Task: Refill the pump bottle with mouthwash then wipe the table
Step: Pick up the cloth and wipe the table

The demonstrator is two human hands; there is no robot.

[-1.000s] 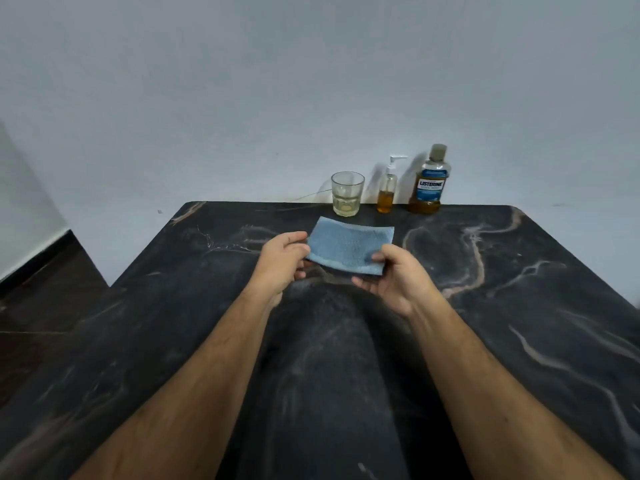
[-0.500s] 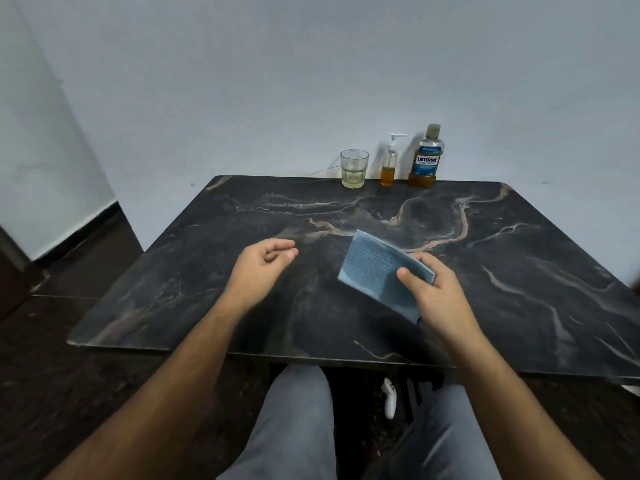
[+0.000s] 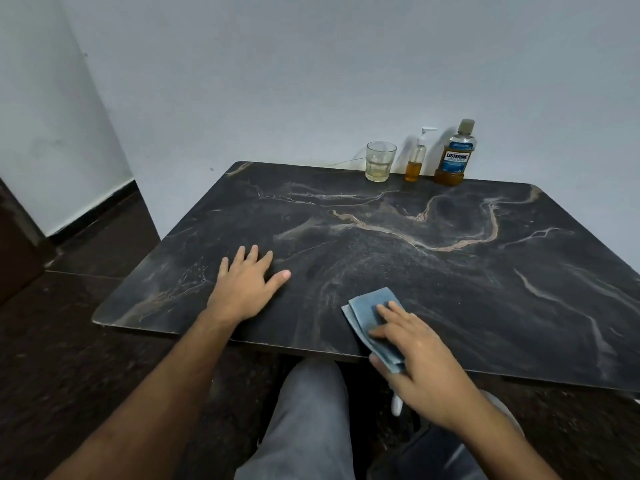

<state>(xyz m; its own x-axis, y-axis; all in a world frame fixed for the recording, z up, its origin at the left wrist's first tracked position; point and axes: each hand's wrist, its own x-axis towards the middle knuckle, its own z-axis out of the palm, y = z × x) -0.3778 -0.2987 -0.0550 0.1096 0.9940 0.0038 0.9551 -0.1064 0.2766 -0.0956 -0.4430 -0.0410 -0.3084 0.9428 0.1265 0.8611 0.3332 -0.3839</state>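
Pressing down on a folded blue cloth (image 3: 372, 317), the right hand (image 3: 414, 355) lies with its fingers straight and close together across the cloth's upper face, while the thumb sits under the cloth's near end, which overhangs the front edge of the black marble-patterned tabletop (image 3: 450, 271). Most of the cloth lies flat on the tabletop, at the near edge and a little right of centre. The left hand (image 3: 247, 284) rests palm down on the tabletop, well left of the cloth, its fingers spread and straight and its thumb pointing toward the cloth; it holds nothing.

Far across the tabletop from the cloth, three things stand upright in a row along the back edge against the pale wall (image 3: 311, 81). Nearest the middle is a clear drinking glass (image 3: 380, 161) with a shallow layer of pale liquid in the bottom. Just beside it, farther right, stands the slim pump bottle (image 3: 415, 159), its white pump head on top and amber liquid filling roughly its lower third. Just beyond that stands the Listerine mouthwash bottle (image 3: 455, 155), capped, with a blue label and amber liquid low inside. The three stand near one another without touching.

Below the cloth and the tabletop's front edge, the person's grey trousers (image 3: 308, 420) show above a dark floor (image 3: 69, 358).
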